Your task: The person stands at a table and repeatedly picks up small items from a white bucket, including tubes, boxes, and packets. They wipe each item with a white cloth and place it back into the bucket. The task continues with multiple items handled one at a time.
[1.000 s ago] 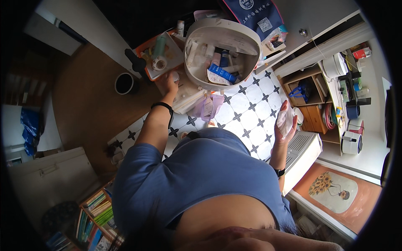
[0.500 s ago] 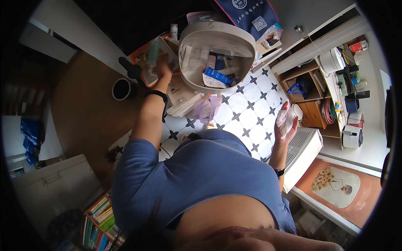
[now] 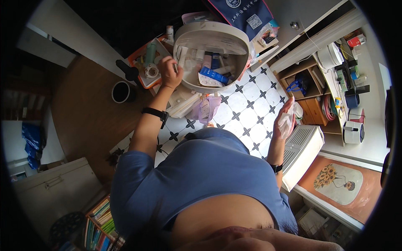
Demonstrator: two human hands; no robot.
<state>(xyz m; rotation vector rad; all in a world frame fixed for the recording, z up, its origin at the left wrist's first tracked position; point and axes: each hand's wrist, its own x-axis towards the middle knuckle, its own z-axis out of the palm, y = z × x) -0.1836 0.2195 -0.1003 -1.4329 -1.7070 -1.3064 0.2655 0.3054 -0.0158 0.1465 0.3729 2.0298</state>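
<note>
My left hand (image 3: 171, 74) is at the left rim of a pale oval case (image 3: 234, 37), its fingers curled; whatever they hold is hidden or too small to name. The case holds a blue tube (image 3: 213, 75), a pink tube (image 3: 207, 61) and several other tubes and bottles. Just left of that hand are an orange-edged tray (image 3: 136, 56), a green bottle (image 3: 150, 53) and a pale round item (image 3: 151, 71). Out to the right, my right hand (image 3: 281, 121) holds a crumpled white tissue (image 3: 286, 124) against its palm.
A dark bag (image 3: 238, 14) lies behind the case. A purple plastic bag (image 3: 205, 111) hangs below it. A black bin (image 3: 121, 91) stands left. Cluttered shelves (image 3: 314, 108) and a slatted white appliance (image 3: 303, 148) are right, a bookcase (image 3: 102, 217) lower left. Tiled floor (image 3: 247, 115) shows between.
My left hand has moved from low beside the tray, over the green bottle, to the left rim of the case. My right hand still holds the tissue.
</note>
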